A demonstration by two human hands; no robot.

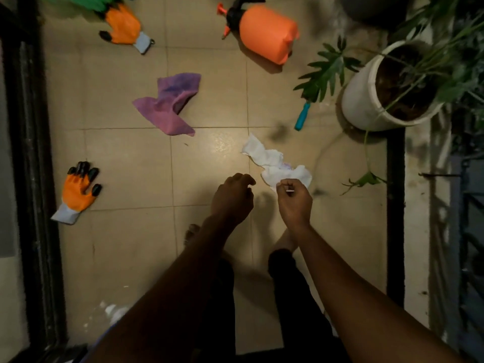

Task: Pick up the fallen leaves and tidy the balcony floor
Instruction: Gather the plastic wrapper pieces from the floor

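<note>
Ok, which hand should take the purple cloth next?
Left, likely. The left hand hangs loosely curled, holding nothing, and the purple cloth lies ahead on its side. The right hand is busy: its fingers pinch the white tissue.

Gardening gear lying about, pot plant (328,68) at rt.
2 orange gloves w/ black tips: one (78,191) far left, other (123,27) top left. Purple cloth (170,106) mid-frame. Orange pump sprayer (267,32) on its side, top centre. Teal-handled tool (302,117) just beside white pot (358,100). Crumpled tissue (272,161) below it.
</note>
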